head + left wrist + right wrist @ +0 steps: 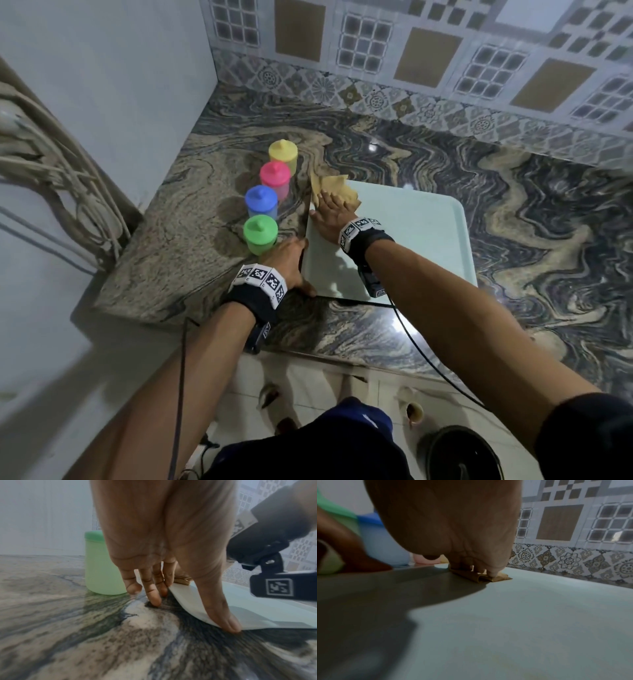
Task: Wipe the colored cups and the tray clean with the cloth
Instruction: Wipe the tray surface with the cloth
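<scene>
A pale green tray (421,240) lies flat on the marbled counter. On its far left corner sits a folded tan cloth (337,190), and my right hand (330,210) presses flat on it with straight fingers; the right wrist view shows the fingertips (494,572) on the cloth (481,578). My left hand (291,257) rests against the tray's near left edge, with its thumb (229,623) at the corner and fingers (154,596) touching the counter. Left of the tray stand four lidded cups in a row: yellow (283,156), pink (275,178), blue (261,202) and green (260,234).
The green cup (101,568) stands just beyond my left fingers. The counter (513,212) ends at a white wall on the left and a tiled backsplash (445,68) behind. Its front edge drops to the floor, and a cable (421,353) hangs across it.
</scene>
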